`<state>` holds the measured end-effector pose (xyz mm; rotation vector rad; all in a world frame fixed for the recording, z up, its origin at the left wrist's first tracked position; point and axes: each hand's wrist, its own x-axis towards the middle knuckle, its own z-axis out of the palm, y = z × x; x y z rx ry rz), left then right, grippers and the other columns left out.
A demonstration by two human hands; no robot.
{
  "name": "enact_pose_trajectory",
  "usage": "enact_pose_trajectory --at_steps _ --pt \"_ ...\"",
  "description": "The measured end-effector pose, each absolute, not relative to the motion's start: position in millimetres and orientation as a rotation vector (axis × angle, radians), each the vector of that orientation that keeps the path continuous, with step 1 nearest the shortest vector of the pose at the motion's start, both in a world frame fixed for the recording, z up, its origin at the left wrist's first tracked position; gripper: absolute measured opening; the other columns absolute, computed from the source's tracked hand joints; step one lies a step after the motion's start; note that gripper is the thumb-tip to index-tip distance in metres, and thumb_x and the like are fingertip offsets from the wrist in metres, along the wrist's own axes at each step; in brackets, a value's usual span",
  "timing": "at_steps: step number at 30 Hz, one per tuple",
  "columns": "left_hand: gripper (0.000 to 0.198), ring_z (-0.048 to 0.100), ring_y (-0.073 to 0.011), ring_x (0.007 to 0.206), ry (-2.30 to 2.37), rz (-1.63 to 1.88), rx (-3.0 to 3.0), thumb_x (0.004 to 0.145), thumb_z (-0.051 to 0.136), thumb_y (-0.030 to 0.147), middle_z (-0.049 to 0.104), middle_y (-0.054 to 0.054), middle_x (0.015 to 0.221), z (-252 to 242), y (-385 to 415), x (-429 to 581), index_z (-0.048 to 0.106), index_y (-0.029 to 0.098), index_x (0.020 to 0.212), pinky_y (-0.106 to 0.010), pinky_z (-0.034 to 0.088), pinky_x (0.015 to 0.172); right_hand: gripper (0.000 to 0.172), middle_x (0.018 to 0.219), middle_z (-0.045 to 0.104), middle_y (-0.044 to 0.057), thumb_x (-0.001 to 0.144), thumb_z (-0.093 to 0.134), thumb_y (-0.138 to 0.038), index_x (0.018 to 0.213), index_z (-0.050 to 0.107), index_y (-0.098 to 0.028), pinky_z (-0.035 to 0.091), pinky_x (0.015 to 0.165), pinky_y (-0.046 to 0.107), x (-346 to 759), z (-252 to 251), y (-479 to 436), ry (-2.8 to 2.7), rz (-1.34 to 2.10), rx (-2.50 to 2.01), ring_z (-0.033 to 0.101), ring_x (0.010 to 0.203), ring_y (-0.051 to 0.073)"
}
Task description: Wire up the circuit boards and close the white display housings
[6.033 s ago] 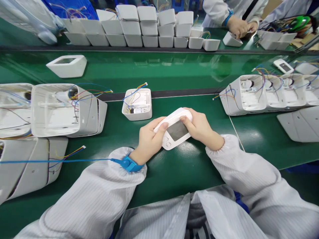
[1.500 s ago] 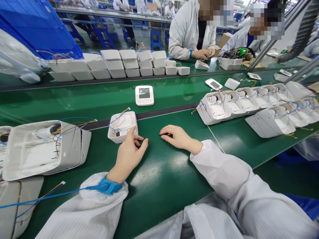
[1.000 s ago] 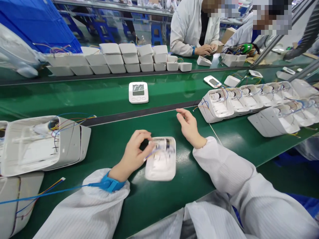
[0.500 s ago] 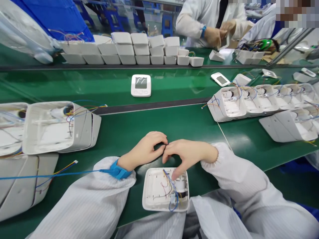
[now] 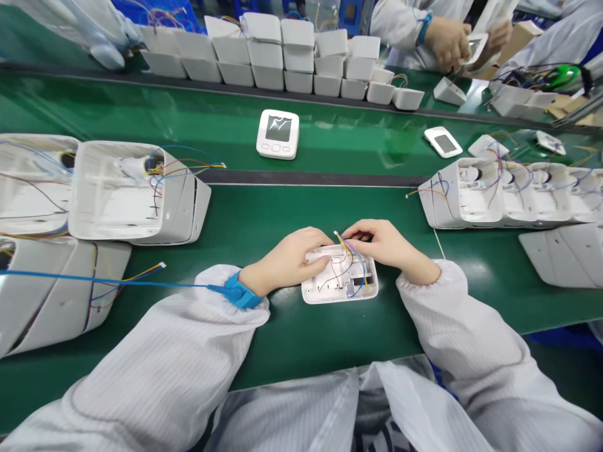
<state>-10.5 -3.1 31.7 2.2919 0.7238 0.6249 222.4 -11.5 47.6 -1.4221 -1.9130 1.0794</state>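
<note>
An open white housing shell (image 5: 340,282) with thin coloured wires inside lies on the green mat in front of me. My left hand (image 5: 292,260) curls over its left rim and grips it. My right hand (image 5: 384,245) rests at its upper right corner, fingers pinched on the wire bundle (image 5: 349,248) that rises from the shell. A blue wrist strap (image 5: 238,294) with a blue cord is on my left wrist.
Large open white housings (image 5: 136,191) with wires lie at the left, and a row of them (image 5: 471,191) at the right. A finished white monitor (image 5: 277,134) sits on the green belt beyond. Stacked white shells (image 5: 282,59) line the far side. A co-worker's hands (image 5: 443,41) work opposite.
The shell has moved up from near my body to between my hands. My left hand now grips its rim and my right hand pinches its wires.
</note>
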Motion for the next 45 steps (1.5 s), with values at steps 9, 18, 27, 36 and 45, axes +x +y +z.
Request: enact_pose_trajectory --at_steps 9,18,27,36,45 --pt "0.022 0.063 -0.0221 0.101 0.743 0.659 2.311 0.091 0.050 0.028 0.071 -0.007 0.103 24.6 -3.0 -9.1 0.065 0.018 0.103 -0.038 0.049 0.096 0.021 0.087 0.074 0.003 0.082 0.068 -0.041 0.083 0.076 -0.022 0.050 0.066 0.030 226.8 46.3 -6.9 -1.954 1.204 -1.309 0.066 0.076 0.017" --pt "0.024 0.063 -0.0226 0.100 0.734 0.652 2.310 0.090 0.051 0.028 0.070 -0.008 0.103 24.7 -3.3 -8.8 0.066 0.017 0.105 -0.038 0.049 0.093 0.027 0.090 0.073 0.005 0.083 0.069 -0.044 0.069 0.072 -0.021 0.048 0.068 0.031 228.0 46.0 -2.8 -1.982 1.264 -1.194 0.065 0.078 0.018" --pt "0.022 0.063 -0.0221 0.096 0.753 0.689 2.298 0.092 0.052 0.028 0.072 -0.008 0.098 23.0 -1.0 -5.9 0.069 0.017 0.098 -0.037 0.049 0.090 0.032 0.097 0.074 0.007 0.092 0.058 -0.048 0.086 0.076 -0.022 0.053 0.079 0.036 226.9 29.8 6.6 -1.877 0.805 -1.251 0.068 0.090 0.021" --pt "0.023 0.063 -0.0204 0.093 0.744 0.685 2.309 0.095 0.050 0.026 0.072 -0.007 0.096 19.9 0.7 -5.8 0.070 0.016 0.095 -0.035 0.047 0.087 0.040 0.141 0.052 0.021 0.089 0.062 -0.041 0.113 0.074 -0.012 0.034 0.114 0.048 249.3 6.6 111.2 -1.796 -0.126 -1.784 0.044 0.134 0.032" --pt "0.021 0.063 -0.0202 0.091 0.726 0.684 2.260 0.093 0.051 0.025 0.072 -0.007 0.093 22.6 0.5 -8.1 0.070 0.016 0.094 -0.036 0.047 0.086 0.057 0.160 0.023 0.020 0.096 0.044 -0.054 0.130 0.063 -0.012 0.024 0.114 0.058 295.0 25.0 198.8 -1.424 0.006 -2.512 0.017 0.147 0.040"
